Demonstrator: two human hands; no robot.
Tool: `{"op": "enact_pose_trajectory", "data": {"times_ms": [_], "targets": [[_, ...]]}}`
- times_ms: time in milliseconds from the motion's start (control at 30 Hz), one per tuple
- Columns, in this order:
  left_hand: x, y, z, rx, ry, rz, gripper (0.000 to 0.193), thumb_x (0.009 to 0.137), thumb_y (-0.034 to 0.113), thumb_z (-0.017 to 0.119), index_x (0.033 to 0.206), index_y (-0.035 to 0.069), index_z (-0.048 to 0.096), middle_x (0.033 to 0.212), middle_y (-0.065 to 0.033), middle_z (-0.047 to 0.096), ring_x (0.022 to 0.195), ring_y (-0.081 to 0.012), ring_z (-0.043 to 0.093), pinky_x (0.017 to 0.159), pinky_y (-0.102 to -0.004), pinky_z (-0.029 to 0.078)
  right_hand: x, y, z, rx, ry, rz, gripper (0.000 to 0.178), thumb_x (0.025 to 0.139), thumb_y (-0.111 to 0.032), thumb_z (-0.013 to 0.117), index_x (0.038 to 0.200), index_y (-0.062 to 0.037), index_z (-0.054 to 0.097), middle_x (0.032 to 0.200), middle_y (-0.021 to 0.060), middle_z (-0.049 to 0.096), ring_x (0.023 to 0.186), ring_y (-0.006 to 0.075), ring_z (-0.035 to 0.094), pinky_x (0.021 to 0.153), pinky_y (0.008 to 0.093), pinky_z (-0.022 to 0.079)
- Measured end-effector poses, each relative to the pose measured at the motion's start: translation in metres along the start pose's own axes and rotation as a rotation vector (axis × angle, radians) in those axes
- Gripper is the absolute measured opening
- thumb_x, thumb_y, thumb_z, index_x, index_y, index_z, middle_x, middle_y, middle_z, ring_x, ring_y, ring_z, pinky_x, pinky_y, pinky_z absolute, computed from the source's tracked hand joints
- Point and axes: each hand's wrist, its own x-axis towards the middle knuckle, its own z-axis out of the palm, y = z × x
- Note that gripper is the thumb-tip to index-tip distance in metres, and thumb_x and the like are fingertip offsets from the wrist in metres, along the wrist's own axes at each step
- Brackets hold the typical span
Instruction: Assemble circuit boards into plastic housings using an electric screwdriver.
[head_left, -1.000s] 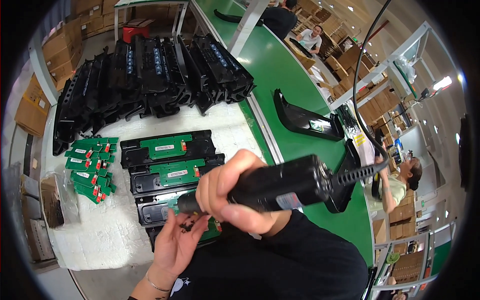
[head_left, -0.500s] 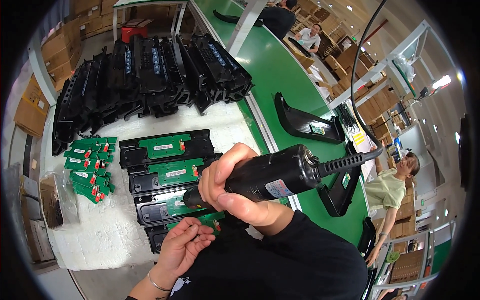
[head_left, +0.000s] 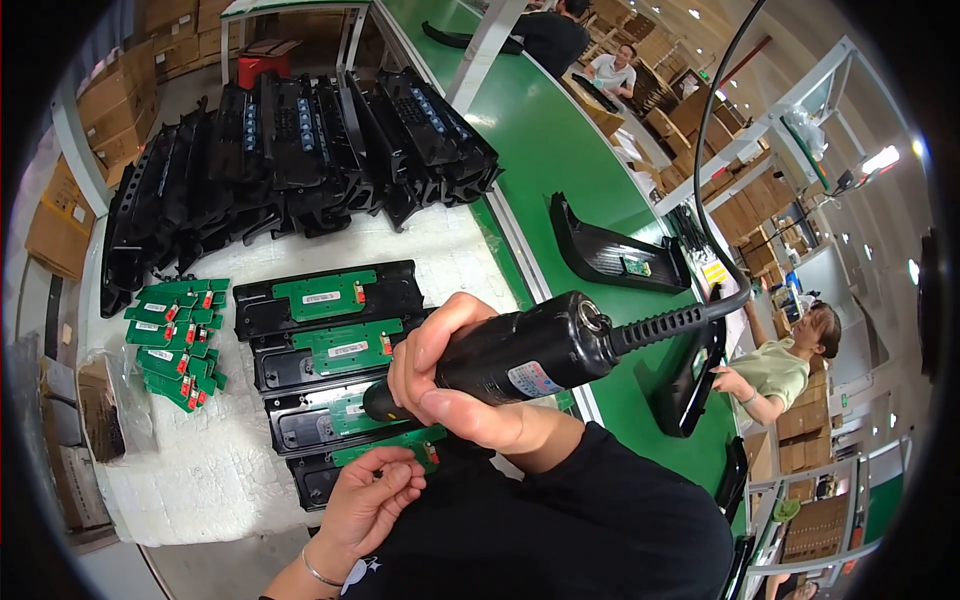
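Observation:
My right hand (head_left: 440,380) is wrapped round a corded black electric screwdriver (head_left: 520,350). The tool is tilted, its front end down and left over the black panels; its bit is out of sight. My left hand (head_left: 372,500) is closed in a pinch beside the lowest panel, and what the fingers hold, if anything, is too small to make out. Several black plastic panels (head_left: 256,316) lie in a column, each carrying a green circuit board (head_left: 322,297) with a red connector. The screwdriver and my hands partly cover the lower boards.
Loose green circuit boards (head_left: 172,342) are piled left of the panels on a white foam-topped table (head_left: 215,480). Behind stand many black housings (head_left: 300,150). A green conveyor (head_left: 530,130) at right carries black parts (head_left: 620,250). A co-worker (head_left: 780,370) stands beyond it.
The screwdriver and my right hand have shifted slightly left. My left hand stays pinched near the lowest panel. The co-worker's hand has come up to a black part on the conveyor, which has tilted.

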Motion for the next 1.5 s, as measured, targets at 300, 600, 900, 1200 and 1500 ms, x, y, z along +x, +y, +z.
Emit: {"op": "enact_pose_trajectory", "data": {"times_ms": [300,600,900,1200,1500], "targets": [[0.005,-0.008,-0.006,-0.084,-0.147,-0.126,0.012,0.088,0.014,0.052,0.094,0.003,0.055,0.084,-0.0049,0.058,0.074,-0.0120,0.055,0.066,-0.0226,0.046,0.001,0.003,0.001,-0.039,0.019,0.001,0.023,0.066,0.003,0.054,0.088,0.0014,0.045,0.064,0.0041,0.052,0.055,0.0075,0.049,0.052,0.0204,0.040],[0.010,-0.020,-0.014,-0.028,-0.251,-0.364,0.012,0.091,0.016,0.046,0.094,0.006,0.051,0.076,0.0001,0.049,0.065,-0.0059,0.045,0.059,-0.0165,0.040,0.003,-0.001,0.004,-0.022,0.009,0.005,0.023,0.066,0.004,0.054,0.087,0.0005,0.045,0.065,0.0040,0.050,0.057,0.0076,0.049,0.052,0.0202,0.039],[0.019,-0.042,-0.025,0.044,-0.064,-0.507,0.012,0.091,0.016,0.046,0.091,0.005,0.051,0.079,-0.0034,0.052,0.059,-0.0054,0.043,0.052,-0.0145,0.037,-0.001,-0.003,0.002,-0.037,0.001,0.013,0.024,0.066,0.005,0.055,0.087,0.0004,0.046,0.066,0.0037,0.051,0.057,0.0073,0.049,0.053,0.0202,0.039],[0.031,-0.043,-0.026,-0.152,-0.153,-0.419,0.013,0.091,0.017,0.046,0.091,0.004,0.051,0.083,-0.0054,0.052,0.064,-0.0086,0.046,0.059,-0.0199,0.041,0.001,-0.005,-0.004,-0.044,0.073,0.036,0.021,0.065,0.005,0.055,0.084,0.0008,0.047,0.066,0.0038,0.051,0.058,0.0071,0.049,0.054,0.0197,0.039],[0.016,-0.040,-0.029,-0.012,-0.165,-0.355,0.015,0.090,0.016,0.047,0.095,0.002,0.050,0.087,-0.0067,0.055,0.079,-0.0115,0.053,0.067,-0.0190,0.044,0.002,0.004,-0.005,-0.039,0.068,0.178,0.023,0.066,0.004,0.056,0.086,-0.0010,0.047,0.065,0.0034,0.051,0.056,0.0067,0.049,0.053,0.0203,0.039]]}}
